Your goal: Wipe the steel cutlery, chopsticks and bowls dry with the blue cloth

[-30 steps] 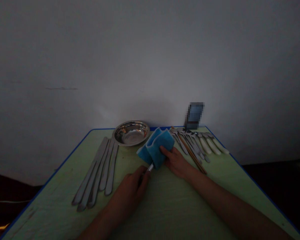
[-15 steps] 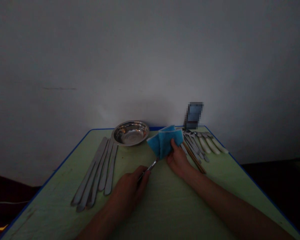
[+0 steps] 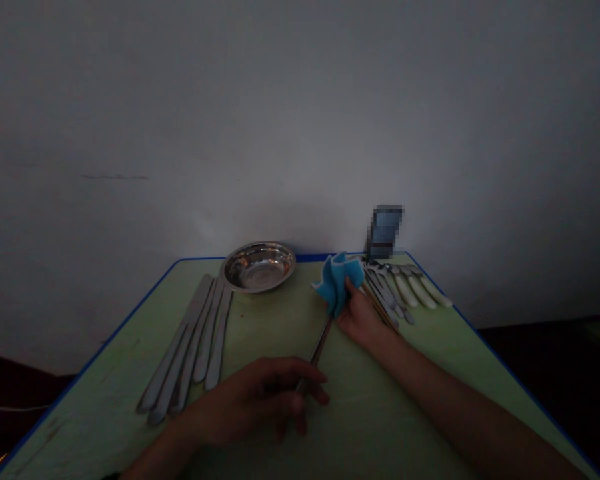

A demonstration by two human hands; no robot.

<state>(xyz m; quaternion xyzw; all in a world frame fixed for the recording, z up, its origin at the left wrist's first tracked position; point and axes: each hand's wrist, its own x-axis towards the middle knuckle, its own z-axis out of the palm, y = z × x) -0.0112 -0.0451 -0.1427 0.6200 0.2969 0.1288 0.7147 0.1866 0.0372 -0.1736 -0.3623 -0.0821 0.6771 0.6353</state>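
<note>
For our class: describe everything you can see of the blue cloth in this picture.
The blue cloth looks like soft fabric, with a paler edge. It is bunched at its lower end, its upper edges flaring in loose folds. The right grip holds it, thumb against its near side. A slim metal utensil runs out from its gathered bottom, down and to the left; any part inside is hidden. It appears raised over the table, right of the shiny bowl.

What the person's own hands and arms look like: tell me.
The left hand and right hand wear no gloves; no rings or watch show. The right forearm is bare where visible. The left forearm is bare up to a dark edge at the picture's bottom, perhaps a cuff.
</note>
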